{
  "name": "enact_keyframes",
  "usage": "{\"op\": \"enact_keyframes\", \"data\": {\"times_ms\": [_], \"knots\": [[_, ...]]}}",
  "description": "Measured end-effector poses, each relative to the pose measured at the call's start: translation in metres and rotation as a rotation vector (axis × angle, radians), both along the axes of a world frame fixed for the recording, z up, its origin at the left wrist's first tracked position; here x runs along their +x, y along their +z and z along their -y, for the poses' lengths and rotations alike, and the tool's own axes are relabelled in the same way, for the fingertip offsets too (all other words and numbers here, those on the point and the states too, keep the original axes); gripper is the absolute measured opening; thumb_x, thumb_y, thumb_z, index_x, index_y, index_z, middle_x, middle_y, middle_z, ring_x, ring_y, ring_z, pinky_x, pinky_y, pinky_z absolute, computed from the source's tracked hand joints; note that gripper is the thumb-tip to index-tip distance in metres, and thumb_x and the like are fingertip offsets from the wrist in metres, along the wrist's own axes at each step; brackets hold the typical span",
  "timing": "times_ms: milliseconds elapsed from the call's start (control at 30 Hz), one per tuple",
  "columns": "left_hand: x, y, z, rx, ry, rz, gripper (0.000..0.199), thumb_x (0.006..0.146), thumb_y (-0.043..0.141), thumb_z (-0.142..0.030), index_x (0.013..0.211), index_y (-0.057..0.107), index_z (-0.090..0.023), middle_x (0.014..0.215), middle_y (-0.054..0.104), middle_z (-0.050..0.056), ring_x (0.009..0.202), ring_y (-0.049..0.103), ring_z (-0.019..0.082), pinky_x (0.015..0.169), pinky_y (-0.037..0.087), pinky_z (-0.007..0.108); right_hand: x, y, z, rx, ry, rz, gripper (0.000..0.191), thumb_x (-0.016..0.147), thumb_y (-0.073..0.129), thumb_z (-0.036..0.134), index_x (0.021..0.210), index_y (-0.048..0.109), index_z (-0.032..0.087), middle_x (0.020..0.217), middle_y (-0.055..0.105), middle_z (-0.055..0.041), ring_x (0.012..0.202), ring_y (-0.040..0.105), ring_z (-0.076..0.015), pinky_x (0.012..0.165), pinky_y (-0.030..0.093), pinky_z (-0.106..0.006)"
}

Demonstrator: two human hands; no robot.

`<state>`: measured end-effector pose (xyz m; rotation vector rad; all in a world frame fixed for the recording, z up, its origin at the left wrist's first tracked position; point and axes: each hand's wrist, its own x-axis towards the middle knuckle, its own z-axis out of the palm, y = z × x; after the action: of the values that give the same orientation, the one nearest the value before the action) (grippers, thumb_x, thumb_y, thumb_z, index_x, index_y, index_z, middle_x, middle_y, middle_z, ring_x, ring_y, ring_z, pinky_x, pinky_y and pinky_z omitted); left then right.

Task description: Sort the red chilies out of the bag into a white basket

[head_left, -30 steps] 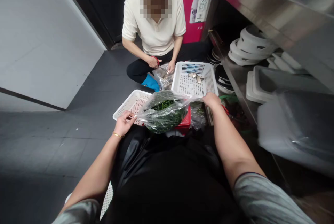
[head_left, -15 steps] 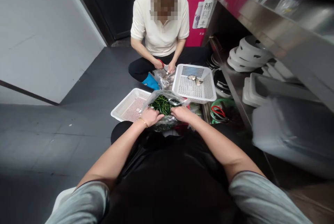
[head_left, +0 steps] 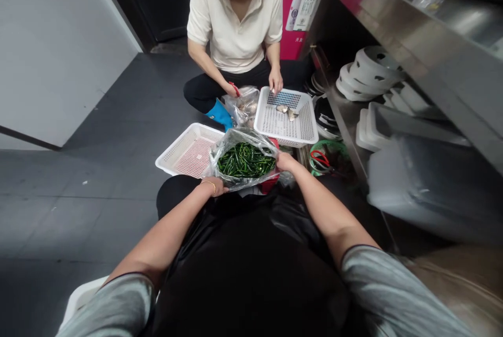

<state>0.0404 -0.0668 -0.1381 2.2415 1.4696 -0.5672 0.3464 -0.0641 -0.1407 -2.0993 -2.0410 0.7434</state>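
A clear plastic bag [head_left: 232,185] stands wide open in front of my lap, full of long green peppers [head_left: 245,161]. My left hand [head_left: 215,186] is closed on the near left edge of the bag. At the bag's right edge, my right hand [head_left: 285,161] grips the plastic. Left of the bag, partly behind it, lies a white perforated basket [head_left: 184,151]. Another white basket [head_left: 288,122] sits beyond the bag to the right and holds a few pale pieces [head_left: 288,112].
Opposite sits a person in a white shirt [head_left: 238,28], one hand over the far basket, beside another plastic bag [head_left: 244,109]. Red-handled scissors [head_left: 319,159] lie in a green basket. A metal shelf [head_left: 353,143] with containers runs along the right.
My hands have moved apart to the bag's sides, and more green peppers show in its wider mouth. The other person's hand has moved from their bag to the far basket.
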Motion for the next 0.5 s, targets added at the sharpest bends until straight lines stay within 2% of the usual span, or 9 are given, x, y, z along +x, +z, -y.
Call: {"op": "enact_keyframes", "data": {"times_ms": [67, 133, 233, 333, 400, 500], "knots": [[-0.005, 0.005, 0.003, 0.058, -0.016, 0.067, 0.04, 0.065, 0.065, -0.057, 0.064, 0.07, -0.018, 0.076, 0.071, 0.016, 0.083, 0.067, 0.031, 0.077, 0.048, 0.036, -0.001, 0.008, 0.004, -0.008, -0.019, 0.059, 0.022, 0.079, 0.058, 0.01, 0.097, 0.071, 0.012, 0.092, 0.071, -0.0163, 0.089, 0.068, -0.0276, 0.076, 0.049, -0.031], [-0.01, 0.018, 0.011, 0.096, -0.046, 0.154, 0.037, 0.071, 0.061, -0.055, 0.075, 0.073, -0.02, 0.085, 0.072, 0.014, 0.086, 0.066, 0.029, 0.077, 0.047, 0.034, -0.006, 0.016, 0.012, 0.053, -0.007, 0.133, 0.023, 0.087, 0.051, 0.018, 0.102, 0.069, 0.015, 0.099, 0.07, -0.0157, 0.094, 0.066, -0.0275, 0.079, 0.049, -0.033], [-0.014, 0.047, 0.021, 0.153, -0.064, 0.324, 0.037, 0.081, 0.051, -0.051, 0.094, 0.073, -0.024, 0.095, 0.072, 0.009, 0.085, 0.065, 0.024, 0.075, 0.046, 0.03, -0.02, 0.02, 0.02, 0.13, 0.164, 0.232, 0.025, 0.093, 0.047, 0.026, 0.106, 0.067, 0.019, 0.11, 0.066, -0.0134, 0.098, 0.064, -0.0259, 0.082, 0.048, -0.032], [-0.007, 0.072, 0.018, 0.202, -0.023, 0.465, 0.038, 0.084, 0.048, -0.049, 0.098, 0.072, -0.023, 0.091, 0.072, 0.007, 0.081, 0.064, 0.021, 0.073, 0.046, 0.029, -0.035, 0.015, 0.018, 0.074, 0.295, 0.311, 0.026, 0.094, 0.047, 0.028, 0.108, 0.066, 0.016, 0.115, 0.061, -0.0162, 0.098, 0.064, -0.0261, 0.082, 0.049, -0.032], [0.0, 0.08, 0.012, 0.188, 0.007, 0.547, 0.036, 0.084, 0.05, -0.047, 0.096, 0.072, -0.021, 0.085, 0.072, 0.006, 0.076, 0.063, 0.02, 0.072, 0.045, 0.029, -0.04, 0.012, 0.013, 0.063, 0.314, 0.336, 0.028, 0.094, 0.045, 0.027, 0.109, 0.065, 0.015, 0.116, 0.06, -0.0173, 0.098, 0.064, -0.026, 0.081, 0.049, -0.033], [0.013, 0.078, 0.003, 0.092, 0.038, 0.657, 0.033, 0.083, 0.052, -0.044, 0.089, 0.072, -0.018, 0.076, 0.07, 0.004, 0.068, 0.061, 0.017, 0.068, 0.045, 0.028, -0.036, 0.016, 0.0, 0.095, 0.287, 0.293, 0.024, 0.089, 0.051, 0.026, 0.105, 0.064, 0.014, 0.113, 0.062, -0.0167, 0.098, 0.064, -0.0264, 0.081, 0.049, -0.033]]}}
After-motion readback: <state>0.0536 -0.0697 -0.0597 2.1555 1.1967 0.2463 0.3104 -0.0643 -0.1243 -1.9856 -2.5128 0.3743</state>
